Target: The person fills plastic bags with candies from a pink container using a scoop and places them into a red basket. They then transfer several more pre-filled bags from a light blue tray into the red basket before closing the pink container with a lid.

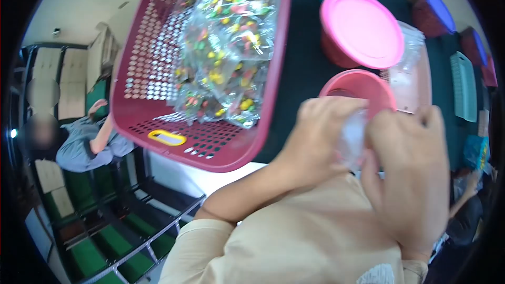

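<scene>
My left hand point(318, 131) and my right hand point(402, 152) are close together in front of my chest. Between them is a small clear plastic bag point(352, 139), blurred, with the fingers of both hands closed on its sides. What the bag contains, if anything, I cannot make out. Just beyond the hands stands an uncovered pink tub point(376, 92), partly hidden by them; something dark shows inside it. Behind that is a tub with a bright pink lid point(363, 29).
A maroon perforated basket point(231, 163) on the left holds several clear bags of colourful pieces point(226, 68). A pale pink tray point(423, 81) with clear plastic, a teal basket point(463, 87) and blue-lidded tubs point(436, 13) stand rightward. Other people point(92, 144) are at both sides.
</scene>
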Demonstrator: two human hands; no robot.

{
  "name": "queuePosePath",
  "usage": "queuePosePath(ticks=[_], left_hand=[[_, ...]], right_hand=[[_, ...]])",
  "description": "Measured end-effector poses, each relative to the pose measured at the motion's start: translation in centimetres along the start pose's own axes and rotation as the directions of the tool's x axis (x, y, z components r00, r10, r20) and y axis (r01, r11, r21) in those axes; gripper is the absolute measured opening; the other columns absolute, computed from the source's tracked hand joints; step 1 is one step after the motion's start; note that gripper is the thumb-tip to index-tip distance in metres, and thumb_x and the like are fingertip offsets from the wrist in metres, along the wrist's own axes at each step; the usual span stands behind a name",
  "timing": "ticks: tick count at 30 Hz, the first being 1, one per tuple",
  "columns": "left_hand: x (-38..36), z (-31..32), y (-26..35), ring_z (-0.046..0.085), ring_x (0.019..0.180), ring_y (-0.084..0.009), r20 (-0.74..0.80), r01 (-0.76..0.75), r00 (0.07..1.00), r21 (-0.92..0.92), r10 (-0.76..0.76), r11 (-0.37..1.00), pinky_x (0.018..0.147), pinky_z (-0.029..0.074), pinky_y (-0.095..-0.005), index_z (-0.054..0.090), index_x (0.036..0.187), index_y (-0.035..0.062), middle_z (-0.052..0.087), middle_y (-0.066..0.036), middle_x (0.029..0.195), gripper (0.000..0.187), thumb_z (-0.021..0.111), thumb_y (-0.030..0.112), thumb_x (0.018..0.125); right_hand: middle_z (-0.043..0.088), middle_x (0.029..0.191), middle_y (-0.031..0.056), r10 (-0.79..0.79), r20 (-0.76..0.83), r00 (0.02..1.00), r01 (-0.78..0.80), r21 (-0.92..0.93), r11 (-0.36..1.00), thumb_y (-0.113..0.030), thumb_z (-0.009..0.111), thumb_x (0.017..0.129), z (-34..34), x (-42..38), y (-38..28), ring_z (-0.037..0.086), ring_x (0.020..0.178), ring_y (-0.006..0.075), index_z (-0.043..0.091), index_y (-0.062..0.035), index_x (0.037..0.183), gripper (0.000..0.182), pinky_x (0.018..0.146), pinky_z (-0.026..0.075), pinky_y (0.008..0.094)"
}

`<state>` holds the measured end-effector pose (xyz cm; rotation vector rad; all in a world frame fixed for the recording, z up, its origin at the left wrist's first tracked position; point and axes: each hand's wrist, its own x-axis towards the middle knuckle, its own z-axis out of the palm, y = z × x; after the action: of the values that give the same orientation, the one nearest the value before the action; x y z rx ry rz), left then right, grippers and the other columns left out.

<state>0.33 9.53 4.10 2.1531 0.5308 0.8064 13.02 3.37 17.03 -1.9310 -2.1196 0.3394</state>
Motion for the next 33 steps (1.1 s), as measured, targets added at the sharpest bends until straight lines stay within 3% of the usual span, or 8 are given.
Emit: queuePosePath(ticks=[4,7,10,16,19,21,30,33], left_hand=[[-1.0,-1.0,-1.7,0.05,0.107,-0.0306,0.022,0.052,0.998,0.191,-0.058,0.98,0.091,0.034,-0.046,0.046,0.123,0.0099,0.054,-0.01,0.112,0.075,0.08,0.013,0.055],[-1.7,-0.7,-3.2,0.055,0.097,-0.0297,0.033,0.2,0.977,0.21,-0.212,0.957,0.086,0.041,-0.0416,0.045,0.122,0.0061,0.057,-0.011,0.104,0.069,0.076,0.012,0.062],[-3.0,0.6,-4.7,0.055,0.095,-0.0212,0.046,0.507,0.861,0.004,-0.506,0.862,0.084,0.045,-0.0361,0.037,0.128,0.0037,0.057,-0.012,0.102,0.073,0.077,0.013,0.068],[-3.0,2.5,-5.7,0.059,0.093,-0.0201,0.143,0.638,0.766,-0.06,-0.626,0.767,0.083,0.047,-0.0345,0.035,0.128,0.0054,0.057,-0.013,0.105,0.07,0.075,0.011,0.071],[-3.0,3.5,-6.5,0.062,0.09,-0.0252,0.022,0.612,0.791,-0.003,-0.612,0.791,0.082,0.049,-0.0366,0.035,0.126,0.0034,0.058,-0.017,0.106,0.068,0.074,0.015,0.071],[-3.0,3.8,-7.6,0.063,0.086,-0.0212,0.151,0.732,0.679,-0.215,-0.718,0.647,0.077,0.05,-0.0334,0.036,0.125,0.0042,0.059,-0.015,0.104,0.065,0.072,0.008,0.071],[-2.3,6.0,-1.7,0.058,0.083,-0.0137,0.106,0.398,0.917,-0.156,-0.385,0.904,0.075,0.048,-0.0273,0.037,0.123,0.0083,0.058,-0.01,0.106,0.061,0.067,-0.005,0.072],[-2.5,7.1,-0.7,0.056,0.081,-0.0124,0.061,0.42,0.907,-0.149,-0.416,0.895,0.074,0.048,-0.027,0.037,0.123,0.0086,0.057,-0.01,0.108,0.059,0.066,-0.005,0.074]], right_hand=[[0.047,0.075,0.0133,-0.043,-0.027,0.999,0.046,0.116,0.992,0.004,0.058,0.066,0.5,-3.0,2.6,0.047,0.071,0.027,0.051,0.0012,0.083,0.018,0.069,0.038,0.0385],[0.054,0.077,0.0099,0.286,-0.244,0.927,-0.169,0.41,0.896,0.004,0.057,0.068,0.2,-5.3,4.3,0.047,0.069,0.0262,0.054,-0.0017,0.083,0.017,0.067,0.037,0.0337],[0.055,0.08,0.0098,0.381,-0.203,0.902,-0.305,0.323,0.896,0.002,0.057,0.072,0.8,-6.9,6.6,0.048,0.073,0.0262,0.054,-0.001,0.087,0.015,0.065,0.038,0.033],[0.061,0.081,0.0094,0.392,-0.035,0.919,-0.392,0.005,0.92,-0.009,0.059,0.083,7.8,-8.4,9.0,0.057,0.076,0.026,0.055,-0.0062,0.094,0.012,0.078,0.035,0.038],[0.061,0.074,0.0084,0.348,-0.009,0.937,-0.348,-0.028,0.937,-0.01,0.058,0.083,11.1,-8.8,9.1,0.057,0.077,0.0253,0.056,-0.0069,0.096,0.013,0.075,0.035,0.0382],[0.061,0.071,0.0077,0.311,0.001,0.95,-0.311,-0.008,0.95,-0.009,0.057,0.083,13.0,-9.0,9.8,0.057,0.077,0.0246,0.056,-0.0071,0.096,0.013,0.074,0.035,0.0379],[0.063,0.069,0.0059,0.068,-0.092,0.993,-0.065,0.036,0.997,-0.009,0.054,0.079,17.9,-7.2,13.0,0.059,0.08,0.0218,0.059,-0.005,0.096,0.018,0.074,0.036,0.0381],[0.064,0.072,0.0039,-0.036,-0.044,0.998,0.039,0.058,0.998,-0.009,0.055,0.079,18.2,-8.9,13.4,0.059,0.081,0.0208,0.06,-0.0064,0.092,0.014,0.074,0.037,0.0388]])
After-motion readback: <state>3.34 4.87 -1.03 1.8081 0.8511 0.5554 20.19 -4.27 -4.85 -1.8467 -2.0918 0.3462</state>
